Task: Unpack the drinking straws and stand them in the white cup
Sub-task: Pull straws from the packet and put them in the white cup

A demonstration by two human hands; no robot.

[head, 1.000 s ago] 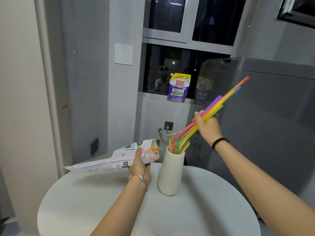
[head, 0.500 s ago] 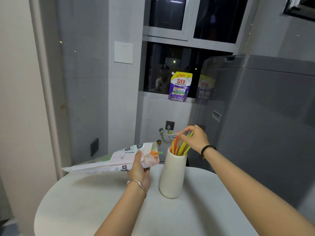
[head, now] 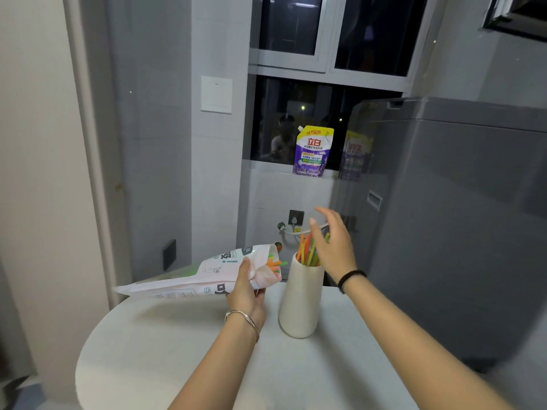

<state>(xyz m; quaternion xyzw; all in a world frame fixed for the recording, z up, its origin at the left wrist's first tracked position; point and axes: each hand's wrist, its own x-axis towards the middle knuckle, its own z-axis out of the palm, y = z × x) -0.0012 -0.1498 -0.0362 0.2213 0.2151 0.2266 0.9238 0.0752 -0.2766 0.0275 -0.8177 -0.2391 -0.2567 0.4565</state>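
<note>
A tall white cup (head: 300,303) stands upright on the round white table (head: 165,350). Several coloured straws (head: 306,251) stand in it, their tips above the rim. My right hand (head: 333,244) hovers just over and right of the straw tips, fingers spread, holding nothing. My left hand (head: 247,291) grips the white straw package (head: 201,275) near its open mouth, holding it almost level to the left of the cup. Several orange and green straw ends (head: 275,266) poke out of the package toward the cup.
A large grey appliance (head: 458,220) stands close on the right behind the table. A purple and yellow detergent pouch (head: 313,152) sits on the window sill. A wall socket and hose (head: 296,220) are behind the cup. The wall is at the left.
My right hand lowered a bundle of straws into the cup, let go of them and now opens above the tips. The left hand and the package stayed put.
</note>
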